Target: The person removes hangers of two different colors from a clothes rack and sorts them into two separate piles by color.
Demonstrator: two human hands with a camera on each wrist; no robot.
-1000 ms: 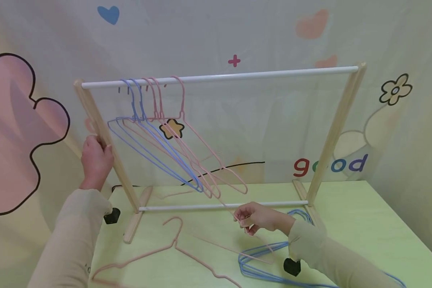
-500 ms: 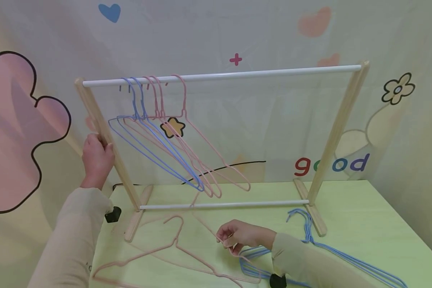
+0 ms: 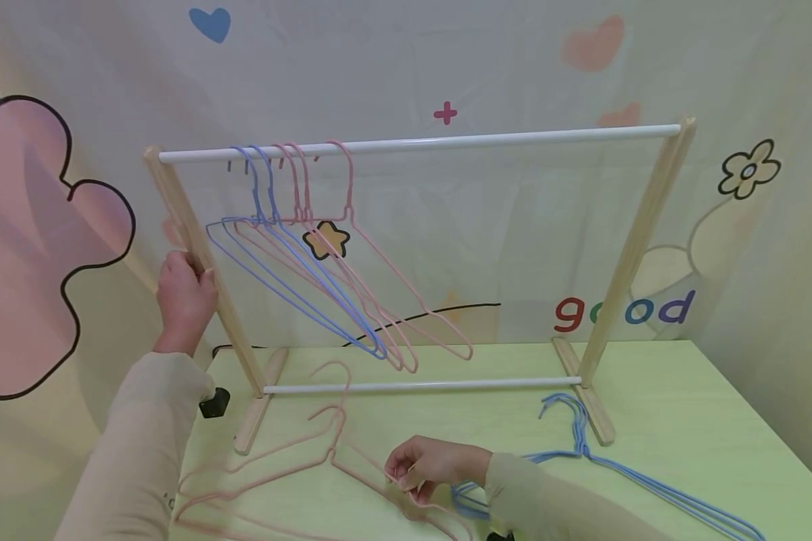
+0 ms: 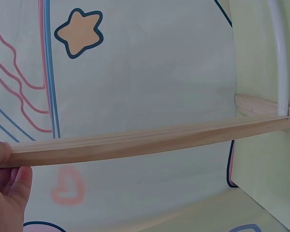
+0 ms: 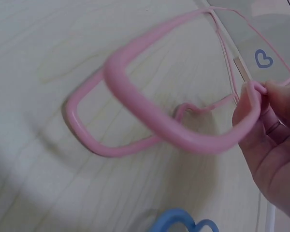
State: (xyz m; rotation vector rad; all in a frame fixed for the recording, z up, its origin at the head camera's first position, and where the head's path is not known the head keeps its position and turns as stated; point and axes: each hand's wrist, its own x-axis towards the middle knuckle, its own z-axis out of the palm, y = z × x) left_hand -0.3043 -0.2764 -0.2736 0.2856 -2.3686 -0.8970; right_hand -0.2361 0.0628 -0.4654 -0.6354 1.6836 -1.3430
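My left hand [image 3: 185, 300] grips the left wooden post [image 4: 150, 145] of a small clothes rack, thumb and fingers wrapped around it. Low over the table, my right hand [image 3: 433, 464] pinches a pink clothes hanger [image 5: 154, 118] by one shoulder, near its notch. The held hanger's hook overlaps the rack's lower bar in the head view. Beneath it a second pink hanger [image 3: 329, 453] lies flat on the table. Two blue hangers [image 3: 274, 203] and several pink hangers [image 3: 349, 188] hang from the top bar [image 3: 514, 140], grouped toward its left end.
A stack of blue hangers [image 3: 656, 488] lies on the table at the right, partly behind the right forearm. The rack's right post [image 3: 625, 263] and wooden feet [image 3: 598, 421] stand on the pale green table [image 3: 737, 436]. A printed curtain [image 3: 514, 225] hangs behind.
My right hand has moved left and lower with the pink hanger, whose hook now points up over the lower bar. The blue stack shows more. The left hand keeps its grip on the post.
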